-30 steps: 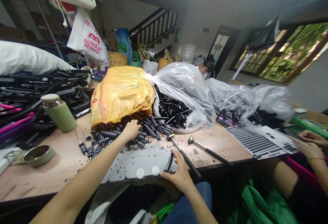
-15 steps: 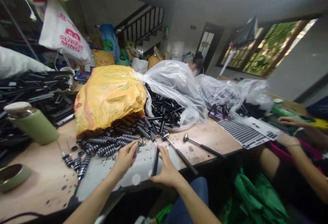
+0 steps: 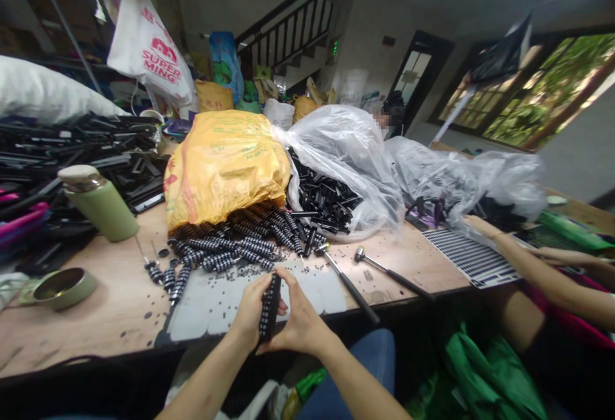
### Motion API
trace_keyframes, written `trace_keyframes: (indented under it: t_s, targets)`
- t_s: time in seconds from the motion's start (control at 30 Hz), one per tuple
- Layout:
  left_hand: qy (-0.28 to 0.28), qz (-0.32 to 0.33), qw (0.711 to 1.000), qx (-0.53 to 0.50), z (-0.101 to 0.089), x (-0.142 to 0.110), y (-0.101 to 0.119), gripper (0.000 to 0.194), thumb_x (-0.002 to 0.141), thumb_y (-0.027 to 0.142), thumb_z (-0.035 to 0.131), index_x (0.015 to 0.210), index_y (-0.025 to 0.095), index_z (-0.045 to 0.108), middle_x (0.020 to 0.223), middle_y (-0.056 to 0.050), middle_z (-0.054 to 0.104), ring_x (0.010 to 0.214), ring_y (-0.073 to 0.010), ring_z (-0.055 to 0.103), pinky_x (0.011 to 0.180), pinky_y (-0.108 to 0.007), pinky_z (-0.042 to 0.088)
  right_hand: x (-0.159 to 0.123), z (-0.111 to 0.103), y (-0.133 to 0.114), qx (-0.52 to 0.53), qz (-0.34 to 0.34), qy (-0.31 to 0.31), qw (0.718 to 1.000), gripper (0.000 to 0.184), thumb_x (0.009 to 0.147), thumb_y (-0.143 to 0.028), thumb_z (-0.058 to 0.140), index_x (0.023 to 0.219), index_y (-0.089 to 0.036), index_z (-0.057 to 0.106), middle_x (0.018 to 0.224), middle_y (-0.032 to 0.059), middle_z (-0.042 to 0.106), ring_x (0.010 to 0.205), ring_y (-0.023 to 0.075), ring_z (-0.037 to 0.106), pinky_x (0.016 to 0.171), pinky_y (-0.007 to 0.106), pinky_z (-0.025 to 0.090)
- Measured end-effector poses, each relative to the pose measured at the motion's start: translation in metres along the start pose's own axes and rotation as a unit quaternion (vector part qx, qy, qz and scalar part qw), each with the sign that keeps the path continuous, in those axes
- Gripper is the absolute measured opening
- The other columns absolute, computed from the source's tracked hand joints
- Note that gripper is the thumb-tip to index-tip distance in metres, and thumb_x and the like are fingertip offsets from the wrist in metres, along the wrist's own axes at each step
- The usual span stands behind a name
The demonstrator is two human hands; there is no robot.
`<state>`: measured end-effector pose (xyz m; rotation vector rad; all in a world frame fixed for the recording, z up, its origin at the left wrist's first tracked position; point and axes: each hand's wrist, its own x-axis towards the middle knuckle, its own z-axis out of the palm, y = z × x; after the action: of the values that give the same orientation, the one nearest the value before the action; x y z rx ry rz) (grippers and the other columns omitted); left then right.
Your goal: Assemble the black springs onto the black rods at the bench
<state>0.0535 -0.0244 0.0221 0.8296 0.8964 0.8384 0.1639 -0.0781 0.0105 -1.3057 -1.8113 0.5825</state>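
Between my two hands, over the front edge of the table, is a black bar-shaped piece (image 3: 270, 310) with a row of pale marks along its side, held nearly upright. My left hand (image 3: 250, 308) wraps its fingers around the left side. My right hand (image 3: 302, 317) has its thumb at the lower end and its fingers at the top. Just beyond lies a heap of black-and-white ringed rods (image 3: 216, 250), spilling from a yellow bag (image 3: 225, 170). A grey-white sheet (image 3: 206, 308) with small dark bits on it lies under and ahead of the hands.
Two small hammers (image 3: 353, 295) (image 3: 394, 274) lie to the right. Black pieces (image 3: 324, 199) fill a clear plastic bag (image 3: 350, 151). At left stand a green flask (image 3: 103, 205) and a cup (image 3: 62, 289). A co-worker's arm (image 3: 523, 260) reaches over a striped sheet (image 3: 464, 257).
My hands have come together on the black piece, which only my right hand held before, near the rods. It now shows its marked side. The view has shifted, and the co-worker's arm reaches farther forward.
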Motion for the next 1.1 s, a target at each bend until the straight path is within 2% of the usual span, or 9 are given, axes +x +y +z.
trace_keyframes:
  t_s: [0.2,0.47,0.53,0.6,0.67,0.77,0.87,1.0,1.1]
  targets:
    - [0.023,-0.047,0.999,0.001,0.004,0.0,-0.001,0.023,0.069,0.037,0.054,0.079,0.016,0.051,0.045,0.005,0.05,0.035,-0.0113,0.051,0.034,-0.02,0.041,-0.003,-0.001,0.0,0.002,0.043,-0.027,0.999,0.12,0.041,-0.039,0.082,0.135,-0.017,0.01,0.138,0.0154,0.026,0.129,0.0254,0.027,0.107,0.04,0.025]
    - [0.012,-0.097,0.994,0.04,0.008,0.004,-0.001,0.021,0.074,0.035,0.048,0.076,0.014,0.053,0.042,0.003,0.048,0.035,-0.0115,0.049,0.035,-0.02,0.04,-0.008,0.002,0.006,0.017,0.077,0.019,0.997,0.108,0.04,-0.028,0.079,0.129,-0.018,0.02,0.126,0.0101,0.039,0.116,0.0232,0.041,0.101,0.035,0.033]
    - [0.007,-0.07,0.994,0.088,0.006,0.008,-0.007,0.027,0.076,0.037,0.046,0.082,0.013,0.056,0.049,0.001,0.053,0.042,-0.0135,0.053,0.042,-0.025,0.045,-0.008,0.005,0.009,-0.005,0.081,0.034,0.996,0.106,0.041,-0.028,0.078,0.129,-0.017,0.021,0.125,0.0107,0.039,0.116,0.0241,0.04,0.101,0.036,0.033]
    - [-0.011,0.03,0.981,0.192,0.002,0.011,-0.018,0.033,0.076,0.037,0.047,0.094,0.013,0.059,0.066,-0.004,0.059,0.059,-0.017,0.059,0.056,-0.032,0.05,-0.01,0.01,0.014,-0.052,0.101,0.066,0.991,0.1,0.043,-0.027,0.076,0.128,-0.014,0.023,0.123,0.013,0.04,0.115,0.026,0.04,0.1,0.038,0.033]
    - [-0.027,0.178,0.925,0.334,-0.004,0.014,-0.035,0.037,0.074,0.031,0.053,0.106,0.015,0.059,0.086,-0.008,0.059,0.08,-0.0203,0.058,0.073,-0.037,0.049,-0.012,0.015,0.022,-0.11,0.131,0.095,0.981,0.088,0.052,-0.024,0.069,0.127,-0.011,0.025,0.122,0.0158,0.041,0.115,0.027,0.039,0.1,0.041,0.031]
    - [-0.054,0.308,0.795,0.52,-0.015,0.021,-0.059,0.041,0.075,0.015,0.049,0.116,0.015,0.053,0.096,-0.01,0.056,0.091,-0.0204,0.052,0.083,-0.037,0.045,-0.018,0.012,0.037,-0.181,0.144,0.074,0.97,0.08,0.06,-0.023,0.064,0.129,-0.008,0.025,0.124,0.0184,0.041,0.117,0.0273,0.038,0.1,0.041,0.031]
    - [-0.115,0.36,0.689,0.619,-0.029,0.03,-0.068,0.043,0.078,0.004,0.039,0.119,0.014,0.05,0.098,-0.011,0.056,0.091,-0.0182,0.052,0.081,-0.033,0.045,-0.024,-0.017,0.055,-0.295,0.204,0.079,0.93,0.074,0.065,-0.034,0.066,0.126,-0.01,0.032,0.126,0.0194,0.041,0.117,0.0307,0.037,0.095,0.043,0.035]
    - [-0.138,0.408,0.576,0.695,-0.04,0.034,-0.057,0.044,0.079,0.002,0.041,0.12,0.015,0.047,0.103,-0.011,0.058,0.094,-0.0202,0.052,0.08,-0.036,0.041,-0.032,-0.069,0.072,-0.431,0.35,0.111,0.825,0.024,0.084,-0.031,0.045,0.094,-0.011,0.054,0.1,0.0214,0.056,0.099,0.0328,0.051,0.079,0.044,0.04]
    - [-0.106,0.405,0.538,0.732,-0.038,0.03,-0.049,0.04,0.08,0.005,0.042,0.118,0.016,0.049,0.1,-0.01,0.06,0.092,-0.0208,0.053,0.079,-0.039,0.036,-0.045,-0.082,0.067,-0.414,0.356,0.077,0.835,0.025,0.088,-0.031,0.037,0.082,-0.014,0.053,0.079,0.0144,0.062,0.078,0.0257,0.059,0.066,0.034,0.042]
